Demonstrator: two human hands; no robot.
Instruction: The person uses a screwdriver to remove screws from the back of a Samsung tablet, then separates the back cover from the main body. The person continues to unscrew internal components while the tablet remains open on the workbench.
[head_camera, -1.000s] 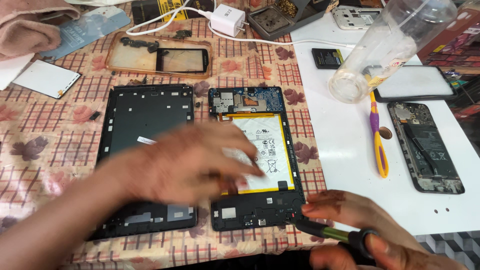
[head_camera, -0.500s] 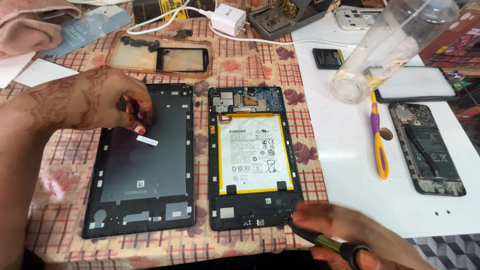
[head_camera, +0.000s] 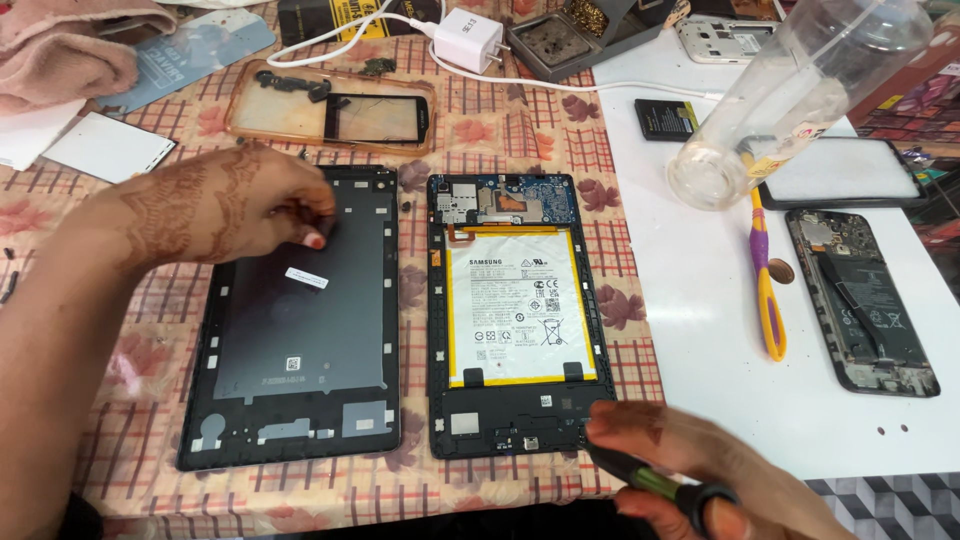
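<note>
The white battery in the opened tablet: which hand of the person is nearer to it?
Right. The right hand, gripping a screwdriver, is just below the white battery, at the tablet's lower right corner. The left hand rests on the detached back cover, further left.

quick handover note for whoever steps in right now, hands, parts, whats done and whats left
Left hand: fingertips on the upper part of the back cover, which lies inside up, left of the tablet.
Right hand: grip on a screwdriver, tip at the tablet's bottom right corner.
Done: cover off, battery and board exposed.
Left: battery and board still in the frame.
</note>
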